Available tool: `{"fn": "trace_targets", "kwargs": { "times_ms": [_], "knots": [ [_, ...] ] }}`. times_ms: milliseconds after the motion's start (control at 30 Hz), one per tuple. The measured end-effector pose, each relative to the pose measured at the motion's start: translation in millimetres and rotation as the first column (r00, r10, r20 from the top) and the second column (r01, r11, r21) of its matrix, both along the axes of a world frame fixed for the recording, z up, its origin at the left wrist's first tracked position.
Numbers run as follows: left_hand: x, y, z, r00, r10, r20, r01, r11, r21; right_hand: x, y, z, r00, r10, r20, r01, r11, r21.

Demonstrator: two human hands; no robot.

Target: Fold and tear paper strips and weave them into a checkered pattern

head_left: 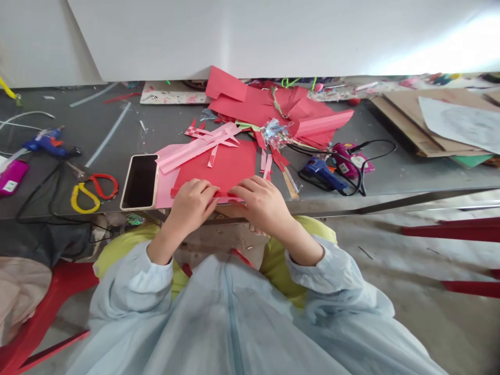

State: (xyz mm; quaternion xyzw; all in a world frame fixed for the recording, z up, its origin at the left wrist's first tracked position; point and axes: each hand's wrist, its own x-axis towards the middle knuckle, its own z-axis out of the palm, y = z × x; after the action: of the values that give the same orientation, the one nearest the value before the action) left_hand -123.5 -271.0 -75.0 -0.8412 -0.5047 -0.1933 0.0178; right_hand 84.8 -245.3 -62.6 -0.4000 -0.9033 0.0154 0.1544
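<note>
A red paper sheet [228,161] lies flat near the table's front edge, its near edge folded up into a narrow strip. My left hand [196,202] pinches that folded edge on the left, fingers closed on it. On the right part of the same fold, my right hand [262,202] presses with its fingers bent over the paper. The thumbs are partly hidden. Under the red sheet sits a pink paper sheet [166,190]. A pleated pink paper strip [197,147] and cut paper scraps rest across its far side.
Left of the paper are a phone [139,182], scissors [88,187] and a blue glue gun [46,143]. Another glue gun [322,174] with a looping cable lies to the right. Red paper [250,109] is piled behind, and cardboard [414,125] is stacked at the far right.
</note>
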Motion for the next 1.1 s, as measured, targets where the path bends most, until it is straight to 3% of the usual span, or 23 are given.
{"fn": "trace_targets", "kwargs": {
  "times_ms": [167, 400, 767, 1100],
  "knots": [
    [10.7, 2.5, -3.4, 1.0, 0.015, -0.023, -0.014, 0.999, 0.029, 15.2, 12.6, -6.1, 0.998, 0.003, 0.064, -0.007, 0.998, 0.055],
    [2.4, 4.2, 0.8, 0.999, 0.029, -0.039, -0.028, 0.999, 0.043, 43.8, 24.4, -19.2, 0.996, -0.023, 0.083, 0.008, 0.983, 0.186],
    [0.5, 9.8, -14.0, 0.995, -0.039, -0.097, 0.058, 0.978, 0.201, 71.5, 30.6, -50.4, 0.989, 0.097, -0.113, -0.033, 0.879, 0.475],
    [2.7, -2.7, -17.8, 0.986, -0.087, -0.144, 0.128, 0.944, 0.304, 76.1, 18.9, -54.6, 0.985, 0.128, -0.119, -0.061, 0.888, 0.455]
  ]
}}
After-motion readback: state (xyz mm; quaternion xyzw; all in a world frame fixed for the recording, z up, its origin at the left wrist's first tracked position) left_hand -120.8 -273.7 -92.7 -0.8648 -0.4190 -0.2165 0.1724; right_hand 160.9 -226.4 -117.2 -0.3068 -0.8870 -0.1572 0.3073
